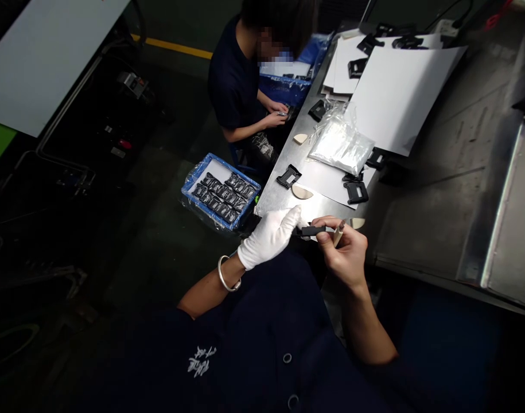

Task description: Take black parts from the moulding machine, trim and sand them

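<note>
We had a black part (pixel 312 231) between our hands, at the near end of the metal table (pixel 271 199). Our gloved left hand (pixel 267 234) gripped one end of it, while our bare right hand (pixel 346 252) pinched a pale-handled tool (pixel 338 234) and had its fingertips at the part's other end; that contact was small and dim, so we could not be sure how firmly they pressed. We judged the part light and stiff, probably moulded plastic, smooth enough to slide a little under the glove. Like the loose black frame (pixel 288 176) on the table, it seemed best held by its thick outer edges, since any thin bridges around an opening looked likelier to flex or chip.
</note>
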Demonstrator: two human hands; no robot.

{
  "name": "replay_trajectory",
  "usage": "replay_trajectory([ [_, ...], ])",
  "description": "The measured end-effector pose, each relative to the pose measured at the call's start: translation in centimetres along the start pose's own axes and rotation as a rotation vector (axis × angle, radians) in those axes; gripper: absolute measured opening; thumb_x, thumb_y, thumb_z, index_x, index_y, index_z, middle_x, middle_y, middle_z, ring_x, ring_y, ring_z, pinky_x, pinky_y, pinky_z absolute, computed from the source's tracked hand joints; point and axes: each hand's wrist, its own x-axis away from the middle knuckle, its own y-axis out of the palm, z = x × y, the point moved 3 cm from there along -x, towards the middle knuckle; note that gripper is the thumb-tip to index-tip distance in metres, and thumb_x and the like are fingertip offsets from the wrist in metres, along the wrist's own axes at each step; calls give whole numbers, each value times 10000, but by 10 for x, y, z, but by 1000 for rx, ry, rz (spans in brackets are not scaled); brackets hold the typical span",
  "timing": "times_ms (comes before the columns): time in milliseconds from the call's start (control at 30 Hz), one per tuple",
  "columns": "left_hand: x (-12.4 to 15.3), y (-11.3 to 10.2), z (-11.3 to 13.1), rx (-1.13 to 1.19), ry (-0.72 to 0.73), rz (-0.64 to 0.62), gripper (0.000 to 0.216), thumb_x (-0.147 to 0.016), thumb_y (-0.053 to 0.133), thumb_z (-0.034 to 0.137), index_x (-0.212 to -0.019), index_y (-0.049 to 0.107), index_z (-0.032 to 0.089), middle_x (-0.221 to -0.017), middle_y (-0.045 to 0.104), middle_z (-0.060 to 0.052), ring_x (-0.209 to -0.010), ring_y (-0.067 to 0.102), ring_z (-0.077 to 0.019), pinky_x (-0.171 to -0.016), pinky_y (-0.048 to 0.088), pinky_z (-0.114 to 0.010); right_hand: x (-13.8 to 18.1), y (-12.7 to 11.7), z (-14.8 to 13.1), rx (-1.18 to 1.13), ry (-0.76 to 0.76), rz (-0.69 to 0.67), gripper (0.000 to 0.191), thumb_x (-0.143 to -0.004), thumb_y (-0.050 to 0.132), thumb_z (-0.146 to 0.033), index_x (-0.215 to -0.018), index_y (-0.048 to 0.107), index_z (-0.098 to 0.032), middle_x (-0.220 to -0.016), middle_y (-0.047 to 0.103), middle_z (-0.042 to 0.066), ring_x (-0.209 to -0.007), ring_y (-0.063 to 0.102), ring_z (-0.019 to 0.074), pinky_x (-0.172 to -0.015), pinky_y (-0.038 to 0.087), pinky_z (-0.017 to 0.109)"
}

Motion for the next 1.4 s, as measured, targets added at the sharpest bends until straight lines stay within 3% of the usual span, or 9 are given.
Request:
replay_trajectory([
  [267,4,-2,10,-82,78,-112,386,-1048,335,304,-821,615,166,-805,644,-51,-757,599,-178,-753,474,-333,5,-2,2,15,21,16,152,-915,667,-352,-920,698,-204,-957,705,60,-782,656,175,-584,519,276],
  [467,2,2,1,-161,30,-65,362,-954,588,460,-764,605,152,-691,564,20,-657,514,-103,-623,413,-251,8,0,0,60,-26,10,83,-917,663,-287,-935,691,-211,-964,702,44,-766,639,155,-618,492,268],
  [567,3,3,-3,-169,63,-40,406,-991,529,451,-726,594,151,-655,545,18,-623,502,-98,-595,396,-251,8,2,-3,85,-40,-9,71,-920,655,-280,-936,686,-218,-950,696,36,-742,632,153,-626,490,278],
  [733,7,-6,-2,10,19,-23,517,-1065,327,419,-838,695,135,-859,709,-76,-816,652,-168,-819,514,-279,7,1,-5,8,-41,17,96,-924,653,-307,-909,681,-216,-918,683,50,-871,667,202,-731,541,322],
  [900,10,-11,0,57,30,-82,527,-1070,294,414,-879,697,132,-921,716,-95,-889,653,-178,-904,510,-289,6,0,-4,-63,-64,44,78,-914,670,-290,-907,684,-213,-883,672,47,-919,664,207,-767,545,320],
  [1100,9,-3,-11,-84,-25,-19,378,-910,639,517,-822,631,150,-788,646,-23,-742,592,-140,-717,466,-266,7,1,-5,9,-112,41,64,-918,661,-264,-923,691,-207,-920,685,45,-890,658,195,-730,507,310],
  [1400,2,1,-12,10,-16,61,406,-948,595,463,-705,592,138,-668,548,12,-636,467,-91,-602,379,-233,7,2,-3,42,-146,34,58,-921,645,-213,-964,682,-220,-932,678,32,-865,650,186,-727,477,320],
])
